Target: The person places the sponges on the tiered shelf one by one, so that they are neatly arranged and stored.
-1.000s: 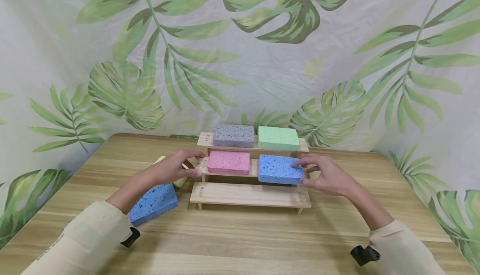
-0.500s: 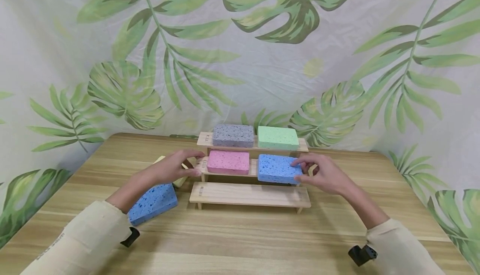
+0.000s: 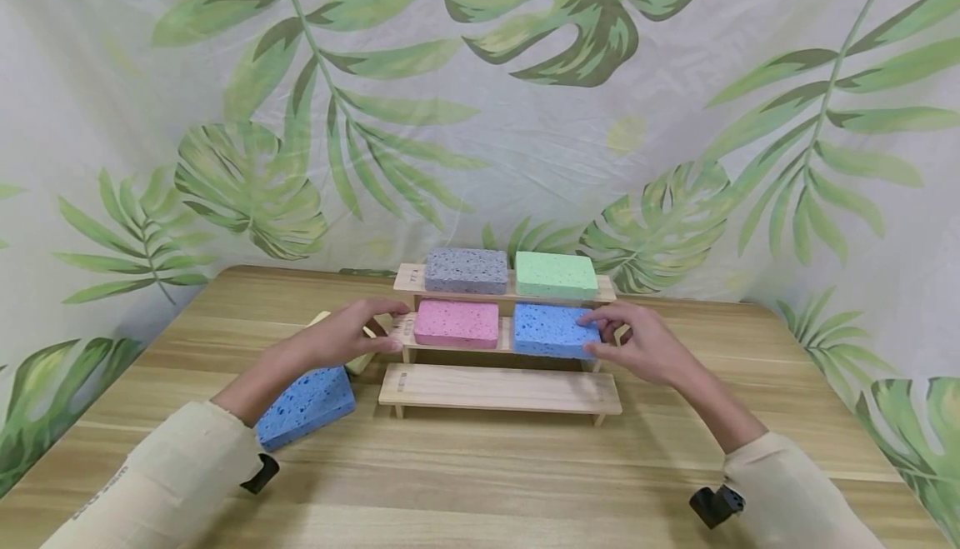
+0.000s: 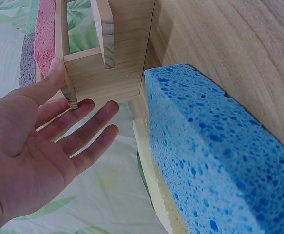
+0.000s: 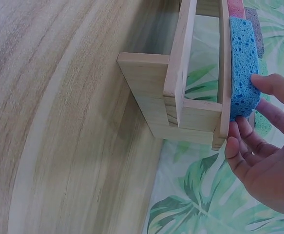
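Right hand (image 3: 639, 342) pinches a blue rectangular sponge (image 3: 546, 330) on the stepped wooden rack (image 3: 495, 384), middle tier; left hand (image 3: 347, 334) grips the rack's end. 4 sponges (image 3: 465, 271) look shelved; 2 loose sponges (image 3: 307, 403) lie on the tabletop (image 3: 450, 482).

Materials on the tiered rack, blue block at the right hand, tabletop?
Tiered rack: pale wood, matte and seemingly unvarnished; grain runs along the boards, with end grain at the cut ends.
Blue block at the right hand: sponge, perhaps cellulose, dull finish; dark pores pit its faces.
Tabletop: wood-look, smooth; streaky grain shows, but solid wood or laminate, can't tell.
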Demonstrator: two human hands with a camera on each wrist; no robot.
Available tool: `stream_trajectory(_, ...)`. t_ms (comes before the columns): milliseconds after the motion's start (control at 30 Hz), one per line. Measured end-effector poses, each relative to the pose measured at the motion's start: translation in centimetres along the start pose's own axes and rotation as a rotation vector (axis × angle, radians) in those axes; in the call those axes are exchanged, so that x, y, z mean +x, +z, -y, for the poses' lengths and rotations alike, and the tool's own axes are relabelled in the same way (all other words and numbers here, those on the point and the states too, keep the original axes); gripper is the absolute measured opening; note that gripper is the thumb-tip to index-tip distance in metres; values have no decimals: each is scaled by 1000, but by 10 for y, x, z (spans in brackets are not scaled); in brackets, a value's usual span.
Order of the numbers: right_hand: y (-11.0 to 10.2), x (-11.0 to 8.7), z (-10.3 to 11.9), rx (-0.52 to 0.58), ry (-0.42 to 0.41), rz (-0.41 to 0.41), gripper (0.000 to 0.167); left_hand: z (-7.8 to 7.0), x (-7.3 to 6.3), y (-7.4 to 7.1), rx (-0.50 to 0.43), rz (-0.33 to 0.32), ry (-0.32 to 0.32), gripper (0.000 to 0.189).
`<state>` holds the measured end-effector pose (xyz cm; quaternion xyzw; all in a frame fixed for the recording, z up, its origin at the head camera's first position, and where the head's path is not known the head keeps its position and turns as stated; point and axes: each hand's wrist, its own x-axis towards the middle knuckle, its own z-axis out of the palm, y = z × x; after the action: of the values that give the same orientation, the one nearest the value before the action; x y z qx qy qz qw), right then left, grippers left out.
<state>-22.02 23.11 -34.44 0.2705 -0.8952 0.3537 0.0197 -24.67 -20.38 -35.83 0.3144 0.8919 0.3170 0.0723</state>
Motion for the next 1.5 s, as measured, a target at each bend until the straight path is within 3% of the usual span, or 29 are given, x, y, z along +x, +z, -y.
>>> stream_trajectory(1500, 4, 0, -2, 7, 2, -37, 30, 1, 0, 1, 13, -11, 1, 55)
